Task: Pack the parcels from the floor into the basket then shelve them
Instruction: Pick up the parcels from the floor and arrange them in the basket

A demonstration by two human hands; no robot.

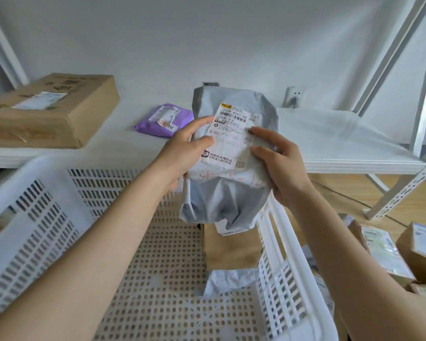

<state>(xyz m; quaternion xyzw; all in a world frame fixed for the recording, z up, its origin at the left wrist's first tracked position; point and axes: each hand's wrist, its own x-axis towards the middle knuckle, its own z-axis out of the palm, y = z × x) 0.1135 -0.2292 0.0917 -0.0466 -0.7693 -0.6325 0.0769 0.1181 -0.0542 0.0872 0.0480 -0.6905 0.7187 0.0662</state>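
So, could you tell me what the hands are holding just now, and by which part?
Both hands grip the grey mailer bag by its sides at the label: left hand on its left edge, right hand on its right.

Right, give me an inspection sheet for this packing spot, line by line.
Surface: white shelf, partly loaded.
Job's things: grey mailer bag held over the white basket; brown box and another grey bag inside the basket; cardboard box and purple pouch on the shelf.
Clutter: labelled parcels on the floor at right.
Hands: left hand and right hand both grip the mailer.
Cables: a dark line crosses the floor; cannot tell if it is a cable.
Surroundings: white wall, wall socket, metal shelf upright.
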